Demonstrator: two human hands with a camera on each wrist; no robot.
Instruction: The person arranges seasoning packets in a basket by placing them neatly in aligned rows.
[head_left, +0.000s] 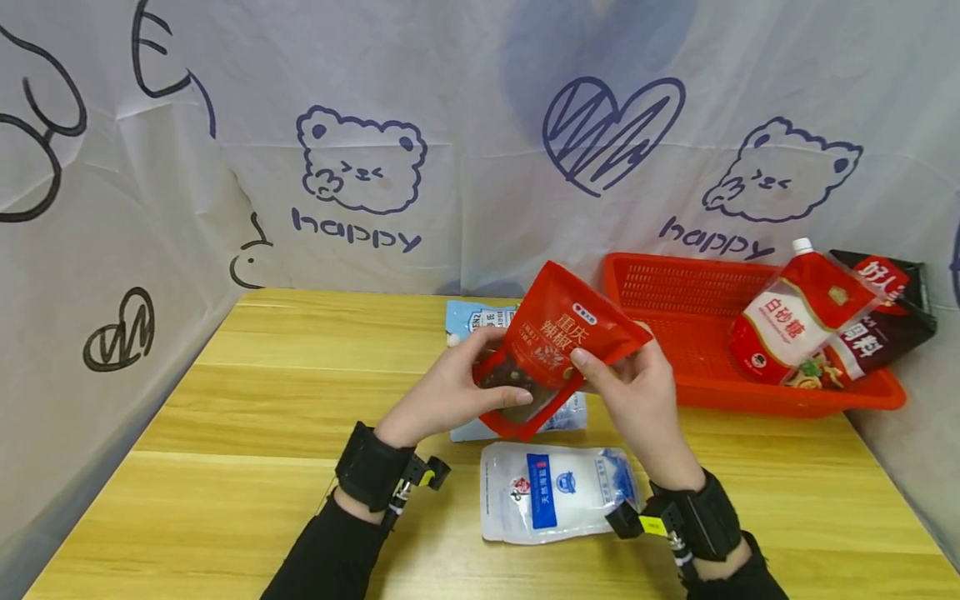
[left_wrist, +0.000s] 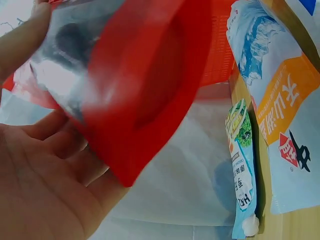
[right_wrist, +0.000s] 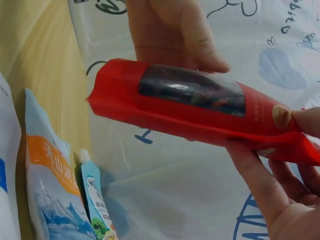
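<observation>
Already two bags (head_left: 787,321) are in the three-o'clock basket (head_left: 667,342); left hand (head_left: 450,385) and right hand (head_left: 643,400) grip a red pouch (head_left: 558,333); three packs (head_left: 585,492) remain on the tabletop (head_left: 285,417).

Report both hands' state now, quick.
Left hand: holding the red windowed pouch, lower left side.
Right hand: holding the same pouch, right side.
</observation>
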